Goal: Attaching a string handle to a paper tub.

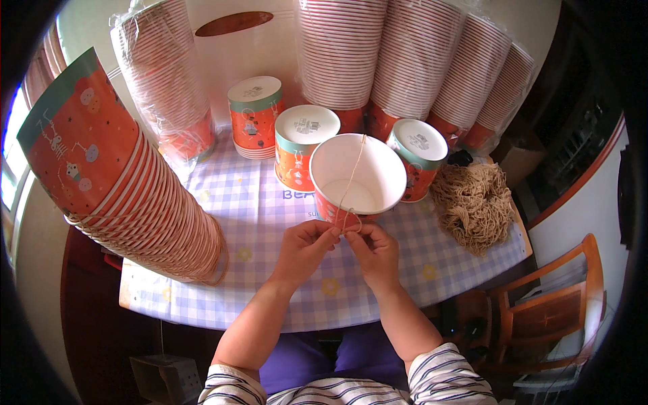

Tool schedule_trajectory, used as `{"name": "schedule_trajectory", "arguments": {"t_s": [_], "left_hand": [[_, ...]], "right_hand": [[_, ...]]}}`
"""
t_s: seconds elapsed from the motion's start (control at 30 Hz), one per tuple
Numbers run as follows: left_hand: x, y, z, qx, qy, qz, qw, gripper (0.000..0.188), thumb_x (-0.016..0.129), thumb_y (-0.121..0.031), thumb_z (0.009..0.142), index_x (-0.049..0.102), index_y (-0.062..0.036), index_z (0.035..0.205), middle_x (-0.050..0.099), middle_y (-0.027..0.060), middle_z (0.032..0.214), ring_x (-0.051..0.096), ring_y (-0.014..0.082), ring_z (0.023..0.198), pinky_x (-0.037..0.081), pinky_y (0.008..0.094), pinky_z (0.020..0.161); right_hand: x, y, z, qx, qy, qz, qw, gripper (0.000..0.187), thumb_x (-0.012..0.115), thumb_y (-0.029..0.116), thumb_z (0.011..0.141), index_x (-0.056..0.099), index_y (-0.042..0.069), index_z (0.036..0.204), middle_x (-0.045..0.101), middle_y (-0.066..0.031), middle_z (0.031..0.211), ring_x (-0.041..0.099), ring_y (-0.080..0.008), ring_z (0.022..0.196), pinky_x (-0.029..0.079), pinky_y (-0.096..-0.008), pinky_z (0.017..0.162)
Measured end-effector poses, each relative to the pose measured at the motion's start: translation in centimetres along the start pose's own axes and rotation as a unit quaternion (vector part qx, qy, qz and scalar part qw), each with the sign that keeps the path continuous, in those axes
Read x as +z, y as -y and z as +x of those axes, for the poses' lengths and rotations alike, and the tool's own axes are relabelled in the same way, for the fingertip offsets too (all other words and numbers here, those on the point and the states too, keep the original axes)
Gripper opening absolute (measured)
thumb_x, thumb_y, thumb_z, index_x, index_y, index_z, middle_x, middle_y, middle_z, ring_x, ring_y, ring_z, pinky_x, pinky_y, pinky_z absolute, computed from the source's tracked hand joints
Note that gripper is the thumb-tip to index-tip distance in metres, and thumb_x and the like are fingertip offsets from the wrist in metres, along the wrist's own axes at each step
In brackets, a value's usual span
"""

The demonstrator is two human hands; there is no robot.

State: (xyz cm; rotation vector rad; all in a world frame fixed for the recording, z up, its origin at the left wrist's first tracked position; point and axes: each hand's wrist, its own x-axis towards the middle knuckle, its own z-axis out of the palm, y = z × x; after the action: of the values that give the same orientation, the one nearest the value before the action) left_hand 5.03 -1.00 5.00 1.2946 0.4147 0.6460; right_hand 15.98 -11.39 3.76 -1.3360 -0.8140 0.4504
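Note:
In front of me a red paper bucket [368, 172] with a white inside stands mouth up, tilted slightly toward me. A thin tan string [354, 167] runs from its far rim across the opening to my fingers. My left hand [309, 244] pinches the string at the near side of the bucket, thumb against forefinger. Close beside it, nearly touching, my right hand [372, 248] pinches the string too, and a small loop rises between the fingertips. A tangled heap of tan strings [474, 202] lies at the right of the table.
Upside-down buckets [307, 128] stand behind the one I work on. Tall wrapped stacks of buckets [341, 54] line the back. At the left leans a high stack of nested red buckets [145, 196]. A checked cloth [270, 270] covers the table; a wooden chair [547, 304] stands right.

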Motion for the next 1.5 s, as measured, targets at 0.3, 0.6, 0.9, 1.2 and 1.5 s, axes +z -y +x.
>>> {"name": "schedule_trajectory", "arguments": {"t_s": [0.3,0.6,0.9,1.2,1.5], "left_hand": [[0.1,0.2,0.0,0.003,-0.009,0.012,1.000,0.014,0.062,-0.014,0.087,0.064,0.0004,0.088,0.062,0.0011,0.075,0.054,0.0057,0.068,0.044,0.0200,0.061],[0.1,0.4,0.0,-0.009,-0.004,0.013,1.000,0.012,0.063,-0.012,0.086,0.064,-0.0003,0.087,0.062,0.0020,0.075,0.055,0.0072,0.069,0.044,0.0215,0.064],[0.1,0.4,-0.1,-0.011,0.005,0.018,1.000,0.009,0.061,-0.009,0.086,0.063,-0.0004,0.087,0.061,0.0011,0.076,0.054,0.0063,0.070,0.043,0.0209,0.064],[-0.2,0.4,0.0,0.004,0.002,0.005,1.000,0.010,0.059,-0.007,0.084,0.062,-0.0002,0.090,0.061,0.0021,0.077,0.054,0.0082,0.070,0.043,0.0223,0.065],[0.6,-1.2,-0.1,0.010,-0.024,-0.047,0.999,0.016,0.064,-0.010,0.083,0.062,-0.0007,0.096,0.063,0.0025,0.085,0.054,0.0071,0.073,0.043,0.0213,0.066]], "right_hand": [[-0.1,0.0,0.0,0.014,-0.002,0.017,1.000,0.008,0.059,0.006,0.088,0.061,0.001,0.094,0.063,-0.0016,0.087,0.055,-0.0048,0.078,0.043,-0.0188,0.071],[0.0,0.0,0.0,0.025,-0.021,0.001,0.999,0.007,0.059,0.006,0.088,0.061,0.001,0.093,0.063,-0.0018,0.086,0.055,-0.0048,0.076,0.043,-0.0187,0.069],[0.1,0.0,0.0,0.020,-0.034,-0.023,0.999,0.006,0.059,0.005,0.088,0.061,0.001,0.091,0.063,-0.0008,0.084,0.054,-0.0045,0.075,0.043,-0.0188,0.068],[0.2,0.1,-0.1,0.018,-0.029,-0.045,0.998,0.005,0.060,0.005,0.087,0.061,0.002,0.091,0.061,0.0011,0.081,0.052,-0.0033,0.072,0.042,-0.0184,0.066],[0.3,0.0,-0.1,-0.006,0.010,-0.018,1.000,0.007,0.063,0.008,0.084,0.063,0.003,0.088,0.056,0.0008,0.072,0.048,-0.0046,0.059,0.038,-0.0203,0.052]]}}
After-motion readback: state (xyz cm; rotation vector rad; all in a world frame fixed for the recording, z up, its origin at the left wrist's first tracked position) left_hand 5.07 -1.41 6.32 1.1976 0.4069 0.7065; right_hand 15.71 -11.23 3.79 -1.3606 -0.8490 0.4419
